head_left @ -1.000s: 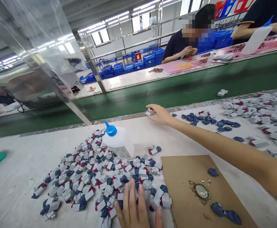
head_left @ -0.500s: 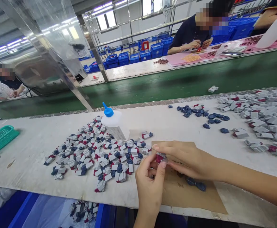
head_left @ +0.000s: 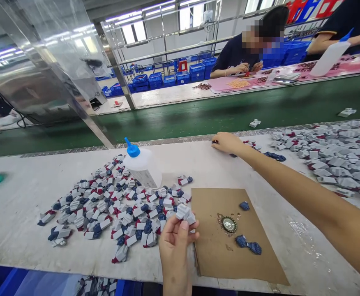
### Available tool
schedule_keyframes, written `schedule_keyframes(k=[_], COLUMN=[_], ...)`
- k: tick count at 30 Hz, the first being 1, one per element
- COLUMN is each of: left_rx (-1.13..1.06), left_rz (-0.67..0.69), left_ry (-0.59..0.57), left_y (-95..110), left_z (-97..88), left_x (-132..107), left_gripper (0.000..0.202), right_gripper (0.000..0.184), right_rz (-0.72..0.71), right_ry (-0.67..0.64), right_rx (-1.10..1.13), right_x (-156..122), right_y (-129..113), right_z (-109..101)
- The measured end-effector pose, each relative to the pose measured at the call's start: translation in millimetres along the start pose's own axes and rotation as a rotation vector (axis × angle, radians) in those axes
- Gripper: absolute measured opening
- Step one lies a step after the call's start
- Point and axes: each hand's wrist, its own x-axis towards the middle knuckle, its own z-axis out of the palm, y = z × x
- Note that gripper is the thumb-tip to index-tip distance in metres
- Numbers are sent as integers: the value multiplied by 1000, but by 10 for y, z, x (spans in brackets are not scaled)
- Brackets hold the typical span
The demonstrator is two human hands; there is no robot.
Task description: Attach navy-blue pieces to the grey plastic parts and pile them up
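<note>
My left hand (head_left: 175,236) is near the front edge of the white table (head_left: 28,197), fingers pinched on a small grey-white piece (head_left: 185,213). It hovers at the right end of a heap of several small grey, blue and red pieces (head_left: 118,205). My right hand (head_left: 226,142) is stretched far across the table, fingers curled down on a small cluster of dark blue pieces (head_left: 274,156) by the table's far edge; what it grips is hidden. A brown card (head_left: 229,234) lies between my hands.
A squeeze bottle with a blue cap (head_left: 139,166) stands behind the heap. The card carries a round green-rimmed dab (head_left: 229,224) and blue pieces (head_left: 249,246). A large grey pile (head_left: 334,154) fills the right. A green conveyor (head_left: 198,117) runs behind; other people sit beyond it.
My hands were together over the card half a second ago. Now my right hand has reached out to the far blue pieces, while my left stays near the front holding a grey-white piece.
</note>
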Motion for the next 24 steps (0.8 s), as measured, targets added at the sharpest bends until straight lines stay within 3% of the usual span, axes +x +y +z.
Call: schedule_keyframes(k=[6,8,13,15,19,24], left_rx=[6,14,18,21,22,27], left_rz=[0,4,-7,-12,-4,-29], left_ry=[0,-12,-13,-10,-39,-63], left_y=[-48,-75,-120,-126,-131,-168], left_z=[-122,-179,-364,-419,-462,-467], left_x=[-140,-181,-178,-168,-202,-284], left_gripper=[26,26,23,23,26,28], right_gripper=[31,33,31,32,26,26], right_rz=[-58,-43,3,-13,-131,-326], right_ry=[-45,-69,-261,-332,-207,-95], right_rx=[115,216,752,810,619,239], right_x=[-225,-452,-1200,-1464,-1834,-2113], right_y=[-188,-293,-602,-703,-807,-790], right_z=[-99,-160,-316,-373,-416,-275])
